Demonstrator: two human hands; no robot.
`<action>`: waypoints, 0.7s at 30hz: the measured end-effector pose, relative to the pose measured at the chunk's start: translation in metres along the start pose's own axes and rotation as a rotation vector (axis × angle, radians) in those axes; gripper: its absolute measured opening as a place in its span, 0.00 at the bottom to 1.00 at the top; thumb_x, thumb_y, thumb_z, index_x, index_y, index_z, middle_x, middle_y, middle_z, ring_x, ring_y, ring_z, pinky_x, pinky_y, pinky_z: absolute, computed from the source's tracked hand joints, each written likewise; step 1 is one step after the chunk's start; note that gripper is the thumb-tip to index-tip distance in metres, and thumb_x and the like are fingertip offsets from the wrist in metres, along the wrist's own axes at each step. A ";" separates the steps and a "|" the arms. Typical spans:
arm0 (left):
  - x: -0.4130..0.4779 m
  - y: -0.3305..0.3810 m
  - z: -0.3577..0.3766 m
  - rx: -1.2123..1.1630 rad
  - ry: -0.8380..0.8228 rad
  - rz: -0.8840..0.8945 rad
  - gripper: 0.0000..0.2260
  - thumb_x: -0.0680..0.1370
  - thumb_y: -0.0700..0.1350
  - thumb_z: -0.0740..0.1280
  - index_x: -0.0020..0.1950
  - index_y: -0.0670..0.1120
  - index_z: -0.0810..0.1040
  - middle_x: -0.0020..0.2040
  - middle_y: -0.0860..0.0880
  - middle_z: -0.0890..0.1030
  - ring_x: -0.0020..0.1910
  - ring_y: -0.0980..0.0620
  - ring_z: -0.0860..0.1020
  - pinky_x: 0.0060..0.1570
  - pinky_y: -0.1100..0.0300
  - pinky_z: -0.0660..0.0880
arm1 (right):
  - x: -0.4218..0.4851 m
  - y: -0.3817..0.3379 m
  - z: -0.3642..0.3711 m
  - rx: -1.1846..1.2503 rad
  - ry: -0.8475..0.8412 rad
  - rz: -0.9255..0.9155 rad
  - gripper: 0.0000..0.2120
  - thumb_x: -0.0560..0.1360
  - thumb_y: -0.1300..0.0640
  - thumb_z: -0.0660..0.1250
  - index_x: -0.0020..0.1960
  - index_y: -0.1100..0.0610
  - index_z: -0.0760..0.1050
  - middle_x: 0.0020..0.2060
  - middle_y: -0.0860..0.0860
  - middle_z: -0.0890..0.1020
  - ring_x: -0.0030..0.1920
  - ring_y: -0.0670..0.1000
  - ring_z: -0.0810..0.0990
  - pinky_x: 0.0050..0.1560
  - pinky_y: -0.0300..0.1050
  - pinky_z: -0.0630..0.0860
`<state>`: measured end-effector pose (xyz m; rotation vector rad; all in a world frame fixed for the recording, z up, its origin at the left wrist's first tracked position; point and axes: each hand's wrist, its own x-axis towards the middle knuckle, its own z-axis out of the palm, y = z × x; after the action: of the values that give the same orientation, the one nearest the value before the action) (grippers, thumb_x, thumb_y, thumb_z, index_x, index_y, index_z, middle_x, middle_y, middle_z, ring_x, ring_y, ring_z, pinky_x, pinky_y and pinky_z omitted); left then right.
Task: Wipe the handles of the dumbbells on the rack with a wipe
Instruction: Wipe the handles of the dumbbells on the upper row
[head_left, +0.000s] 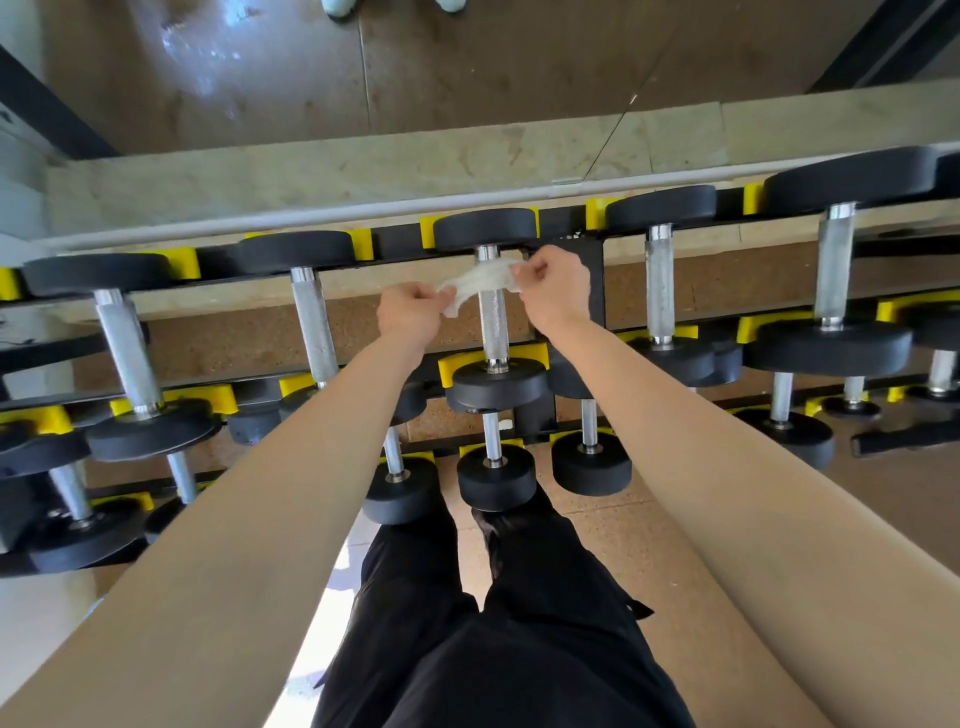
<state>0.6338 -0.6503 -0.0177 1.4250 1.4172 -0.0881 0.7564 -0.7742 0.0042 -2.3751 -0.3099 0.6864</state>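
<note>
A white wipe (480, 280) is stretched across the upper part of the knurled steel handle (493, 325) of the middle dumbbell on the rack's top tier. My left hand (410, 314) pinches the wipe's left end. My right hand (553, 291) pinches its right end, just right of the handle. Both hands are above the top tier, one on each side of that handle. The dumbbell has black round heads (485, 228) at both ends and sits in yellow cradles (449, 364).
More black dumbbells with steel handles lie left (314, 322) and right (660, 283) on the top tier, with smaller ones on lower tiers (496, 478). The black rack frame (587, 249) stands against a mirror with a stone ledge (363, 166). My legs in black trousers (498, 623) stand below.
</note>
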 end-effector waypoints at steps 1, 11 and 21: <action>-0.003 -0.002 0.001 -0.010 -0.065 0.045 0.12 0.76 0.51 0.74 0.38 0.48 0.77 0.37 0.50 0.81 0.38 0.51 0.77 0.43 0.56 0.75 | 0.001 0.010 -0.005 -0.014 0.010 0.034 0.09 0.80 0.51 0.67 0.44 0.55 0.77 0.39 0.50 0.81 0.45 0.53 0.82 0.48 0.51 0.80; -0.010 -0.034 -0.027 0.190 -0.110 0.084 0.10 0.75 0.50 0.76 0.39 0.49 0.77 0.42 0.49 0.82 0.42 0.49 0.78 0.50 0.50 0.79 | -0.030 0.032 -0.011 -0.056 -0.256 -0.056 0.05 0.79 0.54 0.68 0.47 0.55 0.78 0.42 0.51 0.83 0.42 0.50 0.84 0.47 0.47 0.82; -0.022 -0.050 -0.028 0.586 -0.179 0.221 0.08 0.75 0.50 0.76 0.43 0.47 0.81 0.48 0.52 0.81 0.51 0.49 0.80 0.47 0.57 0.72 | -0.050 0.053 -0.017 -0.245 -0.327 -0.172 0.06 0.77 0.54 0.71 0.45 0.55 0.81 0.39 0.47 0.81 0.41 0.46 0.77 0.43 0.40 0.73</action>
<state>0.5732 -0.6603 -0.0209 1.9868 1.1199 -0.5104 0.7264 -0.8427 0.0010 -2.4189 -0.7681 1.0032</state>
